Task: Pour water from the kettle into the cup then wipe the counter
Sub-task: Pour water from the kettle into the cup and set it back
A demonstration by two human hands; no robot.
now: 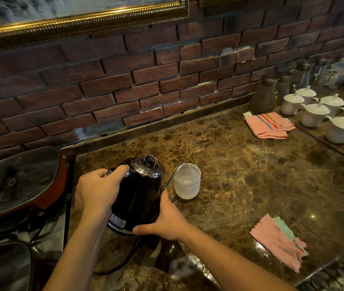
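A black kettle (139, 194) with a chrome lid is tilted forward above the brown marble counter (240, 175). My left hand (97, 190) grips its handle. My right hand (166, 217) holds its base and side from below. The thin gooseneck spout reaches over the rim of a translucent plastic cup (186, 181), which stands on the counter just right of the kettle and has water in it. A pink and green cloth (280, 240) lies flat on the counter to the right, apart from both hands.
A folded pink striped towel (269, 124) lies at the back right. White lidded cups (318, 114) stand on a tray at the far right, with glass jars (265, 95) behind. A glass-lidded pan (17, 179) sits left. A black cord (122, 263) trails below the kettle. The brick wall is behind.
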